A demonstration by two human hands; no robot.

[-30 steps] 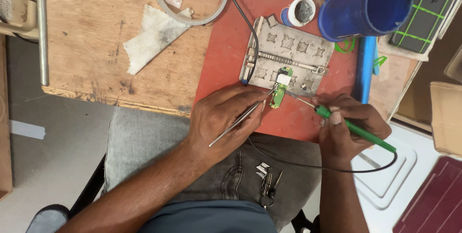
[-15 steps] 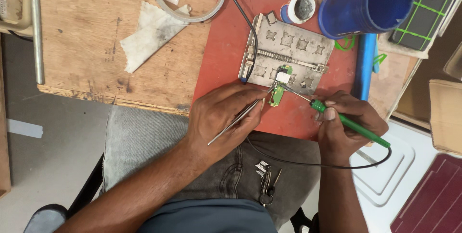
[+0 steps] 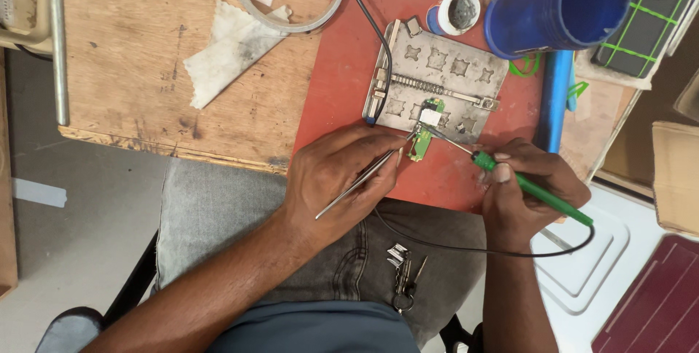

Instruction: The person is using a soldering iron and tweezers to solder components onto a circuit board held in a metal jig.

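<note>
Small green circuit board (image 3: 421,143) lies at the lower edge of the metal holder plate (image 3: 444,76), on the red mat (image 3: 342,83) near table centre. Left hand (image 3: 336,178), at 8 o'clock of the board, is closed on slim metal tweezers (image 3: 360,184), tips at the board's left edge. Right hand (image 3: 528,196), at 4 o'clock, is wrapped around a green-handled soldering iron (image 3: 535,191) (black cord loops below), tip on the board by a white part (image 3: 429,116). Doing it well likely means bracing both wrists, holding the part steady and keeping the tip contact brief. Blue cup (image 3: 557,7) at 1 o'clock, small round tin (image 3: 459,12) at 12, rag (image 3: 229,51) at 10. The joint itself is too small to make out; whether the tweezers grip anything cannot be told.
</note>
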